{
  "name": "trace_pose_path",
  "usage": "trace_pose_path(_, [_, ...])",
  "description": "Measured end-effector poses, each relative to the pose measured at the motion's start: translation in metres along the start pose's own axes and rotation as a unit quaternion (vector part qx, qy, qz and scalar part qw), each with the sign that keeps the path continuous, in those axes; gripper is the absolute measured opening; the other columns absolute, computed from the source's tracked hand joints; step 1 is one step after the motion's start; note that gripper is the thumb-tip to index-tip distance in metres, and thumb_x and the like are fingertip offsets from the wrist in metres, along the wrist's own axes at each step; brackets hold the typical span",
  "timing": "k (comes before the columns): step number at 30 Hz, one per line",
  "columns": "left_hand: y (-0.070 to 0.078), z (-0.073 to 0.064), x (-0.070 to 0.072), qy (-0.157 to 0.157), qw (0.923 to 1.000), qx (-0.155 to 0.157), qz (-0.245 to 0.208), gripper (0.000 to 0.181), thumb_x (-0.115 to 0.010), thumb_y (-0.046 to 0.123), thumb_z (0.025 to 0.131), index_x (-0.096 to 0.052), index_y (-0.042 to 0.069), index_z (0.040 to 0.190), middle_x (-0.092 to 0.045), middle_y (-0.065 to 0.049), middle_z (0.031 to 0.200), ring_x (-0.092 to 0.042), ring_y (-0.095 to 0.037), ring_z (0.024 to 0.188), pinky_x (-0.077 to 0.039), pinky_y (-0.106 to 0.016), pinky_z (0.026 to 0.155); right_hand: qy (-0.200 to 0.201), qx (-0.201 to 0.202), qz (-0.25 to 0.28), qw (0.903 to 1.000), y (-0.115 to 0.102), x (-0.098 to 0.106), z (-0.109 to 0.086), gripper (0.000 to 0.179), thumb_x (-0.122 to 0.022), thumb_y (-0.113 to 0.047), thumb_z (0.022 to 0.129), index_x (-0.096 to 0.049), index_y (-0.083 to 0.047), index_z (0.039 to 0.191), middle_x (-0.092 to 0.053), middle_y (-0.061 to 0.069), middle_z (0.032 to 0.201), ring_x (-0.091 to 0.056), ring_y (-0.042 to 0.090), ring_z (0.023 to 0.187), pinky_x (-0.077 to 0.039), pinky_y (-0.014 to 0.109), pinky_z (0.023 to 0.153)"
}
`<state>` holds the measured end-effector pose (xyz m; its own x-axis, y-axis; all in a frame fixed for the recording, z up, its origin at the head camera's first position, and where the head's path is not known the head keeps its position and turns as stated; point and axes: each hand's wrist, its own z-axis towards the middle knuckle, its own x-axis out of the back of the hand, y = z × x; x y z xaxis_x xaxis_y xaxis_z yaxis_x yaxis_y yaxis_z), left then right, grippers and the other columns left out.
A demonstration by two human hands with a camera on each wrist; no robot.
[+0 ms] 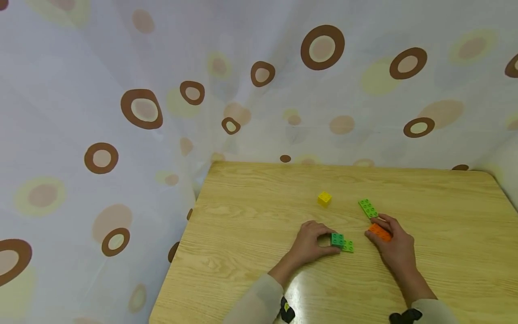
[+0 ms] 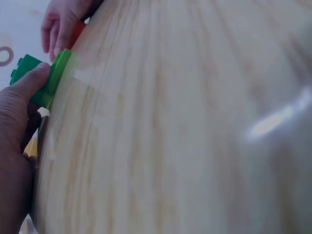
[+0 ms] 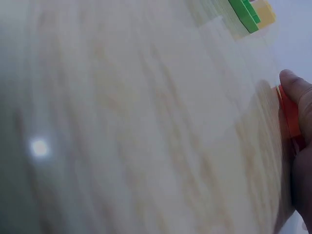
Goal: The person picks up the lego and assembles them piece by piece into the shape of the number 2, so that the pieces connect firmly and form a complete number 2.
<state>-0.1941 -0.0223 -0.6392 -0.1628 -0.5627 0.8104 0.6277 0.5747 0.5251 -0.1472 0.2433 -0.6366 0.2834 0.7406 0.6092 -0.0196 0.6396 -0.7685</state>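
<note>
While your left hand (image 1: pixel 310 243) has its fingers clamped on the dark green toy brick (image 1: pixel 337 239), a light green plate (image 1: pixel 348 245) juts out from under that brick's right side. Your right hand (image 1: pixel 398 248) has its fingers clamped on an orange toy brick (image 1: pixel 380 232), right of the dark green one. Beyond the dark green brick, the tabletop (image 1: pixel 259 207) bears a yellow toy brick (image 1: pixel 324 199), slightly left, and a longer light green plate (image 1: pixel 368 208), rightward.

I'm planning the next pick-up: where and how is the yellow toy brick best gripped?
Probably by two opposite side walls, thumb against fingers, coming from above on the near side: the yellow toy brick stands studs up, small and boxy, apart from the far light green plate.
</note>
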Motion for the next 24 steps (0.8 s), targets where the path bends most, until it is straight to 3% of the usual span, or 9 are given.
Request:
trace_pose_path(4, [-0.002, -0.003, -0.001, -0.003, 1.0000, 0.005, 0.002, 0.045, -0.076, 0.059, 0.079, -0.071, 0.033, 0.116, -0.066, 0.024, 0.108, -0.053, 0.008, 0.105, -0.027, -0.029, 0.114, 0.001, -0.002, 0.019, 0.9998, 0.002, -0.003, -0.002, 0.063, -0.076, -0.036, 0.088, -0.051, -0.024, 0.144, -0.068, 0.003, 0.125, -0.051, 0.016, 0.128, -0.028, 0.004, 0.091])
trace_pose_path(9, [-0.003, -0.004, 0.002, -0.008, 0.9998, 0.010, 0.012, 0.047, -0.075, 0.060, 0.079, -0.070, 0.032, 0.117, -0.067, 0.023, 0.110, -0.054, 0.007, 0.107, -0.028, -0.028, 0.114, -0.026, 0.039, 0.072, 0.9963, -0.012, -0.006, -0.003, 0.065, -0.080, -0.027, 0.085, -0.052, -0.022, 0.144, -0.069, 0.002, 0.124, -0.043, -0.010, 0.126, -0.026, 0.001, 0.095])
trace_pose_path(13, [-0.001, -0.001, 0.004, -0.013, 0.9997, 0.009, 0.019, 0.048, -0.074, 0.060, 0.080, -0.071, 0.030, 0.117, -0.068, 0.021, 0.109, -0.054, 0.006, 0.106, -0.029, -0.028, 0.113, -0.078, 0.109, 0.136, 0.9816, -0.035, -0.009, 0.000, 0.065, -0.081, -0.011, 0.083, -0.053, -0.020, 0.142, -0.069, 0.006, 0.123, -0.052, -0.004, 0.123, -0.037, 0.006, 0.097])
trace_pose_path(18, [0.000, 0.003, 0.005, -0.005, 0.9997, -0.006, 0.023, 0.045, -0.077, 0.056, 0.080, -0.073, 0.028, 0.115, -0.069, 0.018, 0.108, -0.055, 0.003, 0.107, -0.032, -0.029, 0.111, -0.148, 0.164, 0.196, 0.9554, -0.059, -0.013, 0.005, 0.063, -0.079, 0.000, 0.082, -0.055, -0.017, 0.138, -0.069, 0.011, 0.122, -0.064, 0.006, 0.111, -0.052, 0.015, 0.084])
trace_pose_path(24, [0.000, 0.004, 0.002, -0.001, 0.9995, 0.003, 0.033, 0.048, -0.079, 0.056, 0.077, -0.075, 0.027, 0.115, -0.064, 0.016, 0.123, -0.046, -0.005, 0.127, -0.024, -0.043, 0.117, -0.178, 0.175, 0.164, 0.9545, -0.066, -0.019, 0.004, 0.061, -0.080, -0.003, 0.080, -0.057, -0.012, 0.136, -0.071, 0.007, 0.118, -0.060, 0.003, 0.116, -0.046, 0.010, 0.089])
